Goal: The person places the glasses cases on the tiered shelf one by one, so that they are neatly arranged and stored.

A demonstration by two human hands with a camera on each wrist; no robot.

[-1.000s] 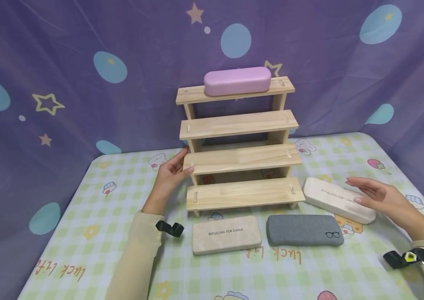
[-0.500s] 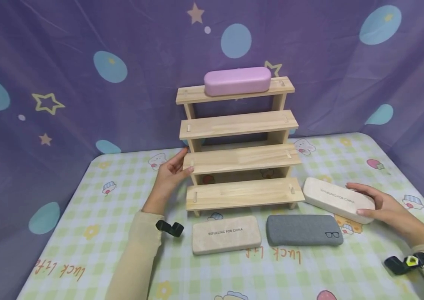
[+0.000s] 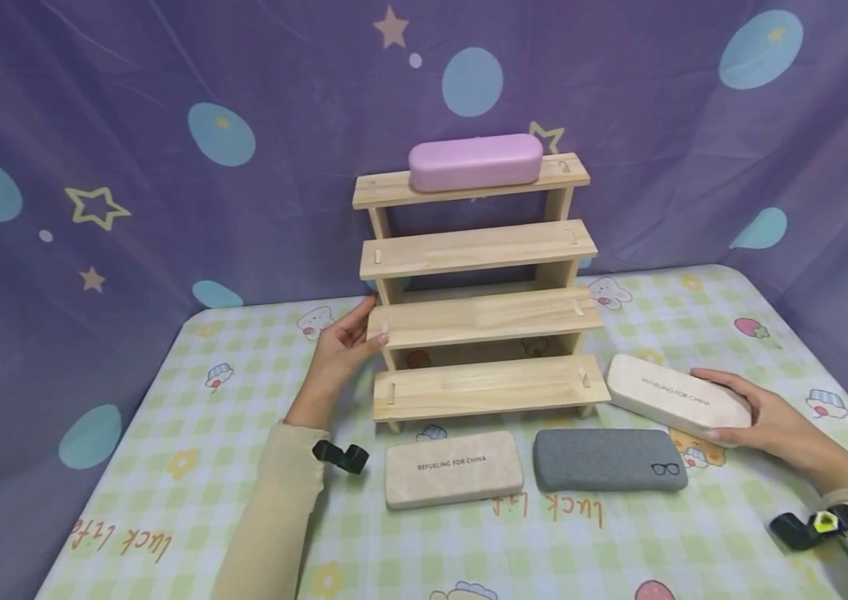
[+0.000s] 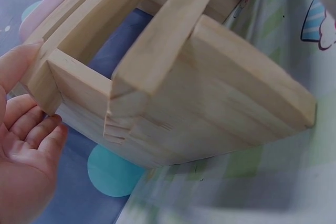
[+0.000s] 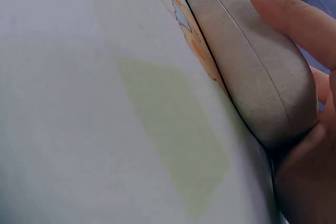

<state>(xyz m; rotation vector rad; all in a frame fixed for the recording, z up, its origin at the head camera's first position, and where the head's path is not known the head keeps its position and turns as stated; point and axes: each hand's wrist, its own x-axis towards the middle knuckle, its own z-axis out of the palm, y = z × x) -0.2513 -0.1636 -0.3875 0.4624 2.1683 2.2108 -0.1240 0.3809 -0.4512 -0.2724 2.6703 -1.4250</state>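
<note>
Fingers of the right hand (image 3: pixel 778 423) are hugging the angled white case (image 3: pixel 675 396) round its right end, left hand (image 3: pixel 337 352) is gripping the wooden rack (image 3: pixel 484 318).

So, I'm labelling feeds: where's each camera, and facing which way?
Head: on the head, facing forward and down at the wooden rack; left hand, right hand, sleeves show.
Left wrist: worn there, facing the rack's side; left hand partly shows.
Right wrist: worn there, facing the held cream case; right hand partly shows.
Head and left wrist share the rack.
</note>
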